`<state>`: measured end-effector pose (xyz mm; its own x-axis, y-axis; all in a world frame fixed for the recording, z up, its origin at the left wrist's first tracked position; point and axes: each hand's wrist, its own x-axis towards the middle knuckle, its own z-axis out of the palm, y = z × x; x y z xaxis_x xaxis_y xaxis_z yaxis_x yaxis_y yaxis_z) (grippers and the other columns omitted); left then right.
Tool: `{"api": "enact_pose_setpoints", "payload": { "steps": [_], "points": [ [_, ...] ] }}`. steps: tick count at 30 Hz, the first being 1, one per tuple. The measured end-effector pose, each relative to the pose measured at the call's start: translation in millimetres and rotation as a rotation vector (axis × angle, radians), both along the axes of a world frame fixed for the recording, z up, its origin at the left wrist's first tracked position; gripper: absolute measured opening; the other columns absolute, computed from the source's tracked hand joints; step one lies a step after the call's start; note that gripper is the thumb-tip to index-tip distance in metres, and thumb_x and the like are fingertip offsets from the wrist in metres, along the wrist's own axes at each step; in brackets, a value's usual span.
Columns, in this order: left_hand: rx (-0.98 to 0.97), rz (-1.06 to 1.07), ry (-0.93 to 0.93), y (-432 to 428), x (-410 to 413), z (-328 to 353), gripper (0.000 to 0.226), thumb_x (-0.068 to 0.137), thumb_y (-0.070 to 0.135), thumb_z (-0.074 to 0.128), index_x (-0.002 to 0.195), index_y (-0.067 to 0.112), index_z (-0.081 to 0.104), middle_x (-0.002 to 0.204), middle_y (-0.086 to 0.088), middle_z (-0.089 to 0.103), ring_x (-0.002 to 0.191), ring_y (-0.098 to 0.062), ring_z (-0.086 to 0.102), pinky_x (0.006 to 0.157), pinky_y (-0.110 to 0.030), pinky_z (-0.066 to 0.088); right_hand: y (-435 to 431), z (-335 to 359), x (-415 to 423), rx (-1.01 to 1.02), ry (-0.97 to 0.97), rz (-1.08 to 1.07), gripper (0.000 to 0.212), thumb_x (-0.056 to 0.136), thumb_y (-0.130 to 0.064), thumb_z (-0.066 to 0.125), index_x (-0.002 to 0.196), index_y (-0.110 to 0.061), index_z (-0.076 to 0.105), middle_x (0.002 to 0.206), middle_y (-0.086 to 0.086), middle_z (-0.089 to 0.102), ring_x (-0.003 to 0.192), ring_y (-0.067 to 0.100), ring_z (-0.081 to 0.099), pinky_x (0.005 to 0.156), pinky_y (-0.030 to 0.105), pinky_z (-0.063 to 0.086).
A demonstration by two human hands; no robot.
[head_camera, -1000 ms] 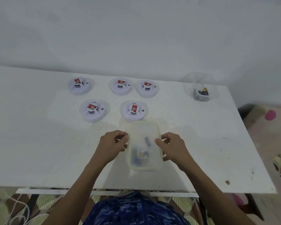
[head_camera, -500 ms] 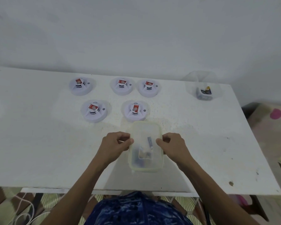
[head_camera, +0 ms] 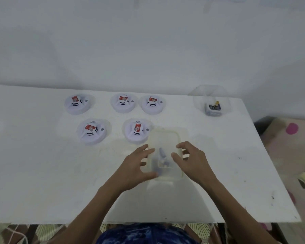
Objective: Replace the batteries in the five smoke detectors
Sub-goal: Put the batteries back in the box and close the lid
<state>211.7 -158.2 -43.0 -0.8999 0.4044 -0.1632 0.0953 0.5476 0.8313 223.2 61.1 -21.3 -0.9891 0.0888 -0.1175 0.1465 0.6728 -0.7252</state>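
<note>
**Head view.** Half a second ago both my hands pinched the long sides of the clear box (head_camera: 165, 136) with curled fingers. The grip has now widened. My left hand (head_camera: 136, 166) lies with its fingers extended along the box's left wall. My right hand (head_camera: 192, 161) has its fingers spread and relaxed over the right rim. Motion blur hides whether either hand makes contact.

Judgement: the lid edges have probably been freed, so lifting the lid comes next. No battery has been swapped yet.

The box sits on the table (head_camera: 42, 173), just beside the nearest smoke detector (head_camera: 136, 130). Small batteries (head_camera: 163, 159) show dimly through its cloudy plastic. All five detectors lie with their red labels up.
</note>
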Motion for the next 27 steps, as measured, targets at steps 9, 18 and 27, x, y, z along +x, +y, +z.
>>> {"api": "enact_pose_setpoints", "payload": {
  "steps": [9, 18, 27],
  "points": [
    [-0.257, -0.184, 0.105, 52.5, -57.5, 0.1, 0.099, 0.071, 0.063, 0.069, 0.15, 0.032, 0.019, 0.16, 0.013, -0.003, 0.145, -0.008, 0.014, 0.111, -0.023, 0.021, 71.8, 19.5, -48.0, 0.519, -0.125, 0.526, 0.112, 0.065, -0.077, 0.061, 0.152, -0.023, 0.014, 0.159, -0.014, -0.005, 0.143, 0.012, -0.003, 0.116, 0.035, 0.022],
    [-0.33, -0.166, 0.2, 113.0, -150.9, 10.5, 0.089, 0.081, 0.054, 0.064, 0.151, 0.023, 0.019, 0.161, 0.004, 0.002, 0.147, -0.016, 0.014, 0.114, -0.032, 0.022, 128.7, 22.2, -143.5, 0.681, 0.05, 0.516, 0.096, 0.071, -0.077, 0.055, 0.147, -0.022, 0.032, 0.157, -0.004, 0.021, 0.144, 0.021, 0.011, 0.116, 0.039, 0.016],
    [-0.464, -0.161, 0.222, 147.1, -223.3, 14.1, 0.083, 0.085, 0.057, 0.056, 0.151, 0.022, 0.02, 0.161, 0.004, 0.005, 0.146, -0.024, 0.016, 0.115, -0.042, 0.02, 155.6, 22.4, -211.6, 0.722, 0.032, 0.487, 0.09, 0.079, -0.07, 0.053, 0.149, -0.019, 0.026, 0.159, 0.001, 0.017, 0.147, 0.024, 0.004, 0.118, 0.038, 0.009]
  ]
}}
